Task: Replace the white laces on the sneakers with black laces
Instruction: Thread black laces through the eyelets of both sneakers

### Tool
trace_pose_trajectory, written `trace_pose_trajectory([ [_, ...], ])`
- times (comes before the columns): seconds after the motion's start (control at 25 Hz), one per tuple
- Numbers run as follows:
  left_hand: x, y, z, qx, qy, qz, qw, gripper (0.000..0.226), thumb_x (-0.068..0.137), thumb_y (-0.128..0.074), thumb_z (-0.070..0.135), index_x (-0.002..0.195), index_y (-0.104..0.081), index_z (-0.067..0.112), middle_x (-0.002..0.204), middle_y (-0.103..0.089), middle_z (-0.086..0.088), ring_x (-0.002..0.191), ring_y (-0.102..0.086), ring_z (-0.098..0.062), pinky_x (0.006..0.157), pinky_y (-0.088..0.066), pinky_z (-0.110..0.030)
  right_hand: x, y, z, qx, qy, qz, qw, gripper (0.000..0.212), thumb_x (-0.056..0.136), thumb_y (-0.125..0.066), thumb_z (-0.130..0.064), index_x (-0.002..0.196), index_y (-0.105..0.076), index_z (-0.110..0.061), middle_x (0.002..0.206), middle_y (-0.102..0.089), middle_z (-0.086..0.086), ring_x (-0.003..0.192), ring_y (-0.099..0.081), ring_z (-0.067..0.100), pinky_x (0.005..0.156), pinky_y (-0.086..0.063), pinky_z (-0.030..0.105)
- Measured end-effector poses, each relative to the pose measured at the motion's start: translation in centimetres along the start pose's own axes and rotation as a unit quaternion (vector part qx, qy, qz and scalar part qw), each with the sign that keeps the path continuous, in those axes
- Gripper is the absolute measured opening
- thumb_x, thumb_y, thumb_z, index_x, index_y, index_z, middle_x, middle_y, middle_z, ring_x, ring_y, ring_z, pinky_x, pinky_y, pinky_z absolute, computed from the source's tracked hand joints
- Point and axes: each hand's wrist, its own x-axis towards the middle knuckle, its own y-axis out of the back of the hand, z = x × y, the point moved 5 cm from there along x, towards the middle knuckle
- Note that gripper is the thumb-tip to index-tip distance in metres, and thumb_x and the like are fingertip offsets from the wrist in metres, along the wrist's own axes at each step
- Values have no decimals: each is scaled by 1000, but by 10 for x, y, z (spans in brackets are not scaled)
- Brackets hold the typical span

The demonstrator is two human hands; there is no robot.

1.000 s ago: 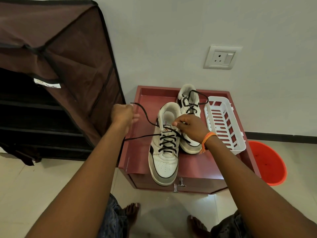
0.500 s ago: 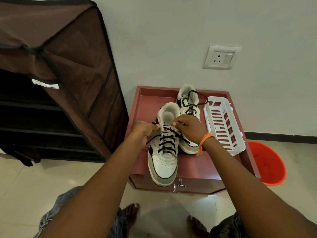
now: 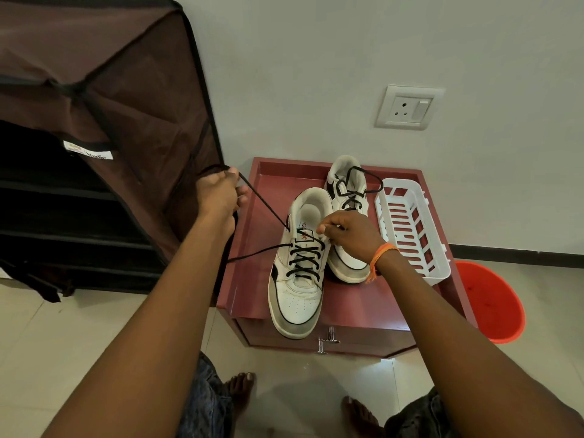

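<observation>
On the red cabinet [image 3: 347, 311], my right hand [image 3: 350, 235] pinches the near sneaker [image 3: 298, 267] at its top eyelets. My left hand [image 3: 219, 194] grips the black lace [image 3: 264, 203], drawn taut leftward. Behind stands the far sneaker [image 3: 346, 197], loosely laced, beside the white basket [image 3: 410, 229].

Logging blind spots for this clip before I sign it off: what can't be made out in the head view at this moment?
- Top right eyelets of the near sneaker: covered by the right hand.
- Lace end in the left hand: hidden inside the fingers.
- Far sneaker: its lower lacing sits behind the right hand.
- Label on the brown shoe rack: print too small to read.
- Orange bucket: partly behind the red cabinet.
</observation>
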Motion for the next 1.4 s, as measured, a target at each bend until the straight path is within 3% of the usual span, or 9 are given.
trace_pose_trajectory([
  [0.24,-32,-20,-49,282,145,-141,938,41,90,-68,42,102,-67,3,88,-65,-2,78,-60,-16,71,-50,-28,-6,0,-6,-37,40,-10,998,11,85,-73,-24,88,-73,-14,92,-66,-5,81,-58,4,71,-43,15],
  [0.4,-34,-36,-69,243,133,-156,948,36,83,-79,23,103,-69,-5,83,-73,-9,66,-68,-13,60,-55,-23,-8,-8,-16,-87,75,-29,993,10,80,-78,-22,83,-75,-13,94,-61,-3,86,-55,8,77,-43,19],
  [0.6,-33,-38,-75,180,181,-143,956,13,97,-59,6,100,-60,-6,86,-70,-12,62,-70,-16,61,-59,-24,-9,-10,-13,-91,65,-34,993,10,83,-75,-21,87,-76,-12,98,-54,2,87,-52,9,81,-43,22],
  [0.76,-36,-31,-79,193,234,-152,941,19,103,-48,14,87,-57,11,85,-67,3,69,-65,-9,108,-36,-46,-10,-8,-12,-91,62,-29,994,10,82,-76,-23,86,-76,-14,96,-54,1,85,-51,6,80,-43,23],
  [0.88,-46,-27,-67,318,172,-208,909,30,105,-43,22,82,-57,12,83,-65,-5,64,-65,-14,72,-52,-28,-11,-7,-13,-81,72,-32,994,15,82,-77,-23,93,-76,-13,91,-52,-9,83,-49,0,81,-41,22],
  [0.96,-59,-17,-47,404,122,-257,869,32,104,-46,29,88,-63,7,78,-66,-8,50,-61,-13,46,-43,-17,-12,-8,-12,-96,62,-38,993,28,81,-77,-24,107,-72,-15,103,-51,-4,93,-48,5,87,-42,22],
  [1.08,-79,-3,-11,378,73,-338,859,18,99,-59,17,101,-68,0,82,-73,-12,52,-60,-10,44,-44,-18,-20,-6,-25,-81,44,20,996,50,78,-79,-21,125,-62,-16,110,-43,-1,97,-44,7,82,-35,4],
  [1.24,-103,-18,20,126,4,-420,899,18,96,-57,0,112,-64,-3,100,-72,-23,73,-70,-21,66,-60,-26,-42,-15,-69,156,58,3,986,30,84,-68,-5,110,-59,-16,84,-53,-5,76,-53,9,68,-46,19],
  [1.4,-108,-35,15,46,-37,-393,918,31,93,-50,-15,118,-63,-1,113,-70,-20,92,-72,-18,72,-60,-23,-62,-31,-82,523,-82,-58,847,23,91,-48,-11,113,-54,-5,89,-61,15,85,-62,26,73,-49,39],
])
